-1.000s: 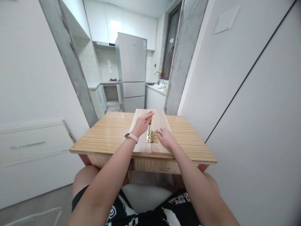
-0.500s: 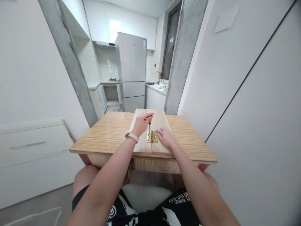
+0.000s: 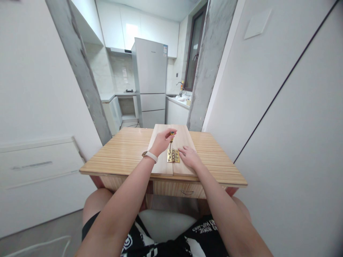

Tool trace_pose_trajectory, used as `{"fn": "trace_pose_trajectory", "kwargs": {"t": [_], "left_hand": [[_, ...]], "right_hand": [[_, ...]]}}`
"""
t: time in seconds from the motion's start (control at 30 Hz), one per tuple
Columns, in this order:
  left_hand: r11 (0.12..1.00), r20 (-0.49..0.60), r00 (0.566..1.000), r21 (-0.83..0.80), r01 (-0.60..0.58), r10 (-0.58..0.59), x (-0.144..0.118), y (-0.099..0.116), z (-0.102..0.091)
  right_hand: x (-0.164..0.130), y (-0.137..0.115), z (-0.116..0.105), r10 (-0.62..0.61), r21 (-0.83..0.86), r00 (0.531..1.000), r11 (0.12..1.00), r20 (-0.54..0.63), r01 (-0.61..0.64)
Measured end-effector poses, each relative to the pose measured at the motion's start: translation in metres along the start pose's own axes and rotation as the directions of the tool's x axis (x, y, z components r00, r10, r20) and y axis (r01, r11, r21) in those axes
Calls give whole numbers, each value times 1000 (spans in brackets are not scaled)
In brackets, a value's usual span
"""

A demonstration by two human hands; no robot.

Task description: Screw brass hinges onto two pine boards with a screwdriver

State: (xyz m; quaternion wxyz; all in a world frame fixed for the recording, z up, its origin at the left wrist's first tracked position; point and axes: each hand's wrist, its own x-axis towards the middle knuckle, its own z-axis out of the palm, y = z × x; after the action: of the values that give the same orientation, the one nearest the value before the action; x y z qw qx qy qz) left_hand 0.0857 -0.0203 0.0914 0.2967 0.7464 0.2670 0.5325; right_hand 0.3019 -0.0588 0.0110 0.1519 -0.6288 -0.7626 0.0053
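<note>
Two pale wooden boards (image 3: 163,166) lie side by side on the table, with a brass hinge (image 3: 173,156) across their seam. My left hand (image 3: 162,140) is closed round the handle of a screwdriver (image 3: 172,137). The screwdriver stands nearly upright, its shaft reaching down to the upper left part of the hinge. Whether its tip sits in a screw is too small to tell. My right hand (image 3: 189,156) lies flat on the right board with fingers stretched out, the fingertips beside the hinge's right edge.
The striped wooden table (image 3: 125,150) has a drawer (image 3: 184,188) under its front edge, close to my knees. White walls flank it left and right. Behind the table stand a grey fridge (image 3: 152,67) and a kitchen counter with a sink (image 3: 171,95).
My left hand has turned slightly on the screwdriver handle, which has shifted a little to the right at its top. My right hand stays in place on the board.
</note>
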Motion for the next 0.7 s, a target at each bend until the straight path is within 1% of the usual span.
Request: {"fn": "trace_pose_trajectory", "kwargs": {"t": [0.13,0.23,0.33,0.5,0.7], "left_hand": [[994,28,999,111,-23,20,-1,4,-3],[986,43,998,159,-45,39,-2,6,-5],[989,16,999,142,-30,28,-1,5,-6],[993,-60,998,116,9,-2,0,2,-7],[993,-107,994,118,-18,31,1,1,-10]], "right_hand": [[0,0,0,-8,3,1000,1000,2,8],[0,0,0,-9,3,1000,1000,2,9],[0,0,0,-6,-2,1000,1000,0,6],[1,1,1,-7,-4,1000,1000,0,7],[1,2,3,-3,7,1000,1000,-2,3]]}}
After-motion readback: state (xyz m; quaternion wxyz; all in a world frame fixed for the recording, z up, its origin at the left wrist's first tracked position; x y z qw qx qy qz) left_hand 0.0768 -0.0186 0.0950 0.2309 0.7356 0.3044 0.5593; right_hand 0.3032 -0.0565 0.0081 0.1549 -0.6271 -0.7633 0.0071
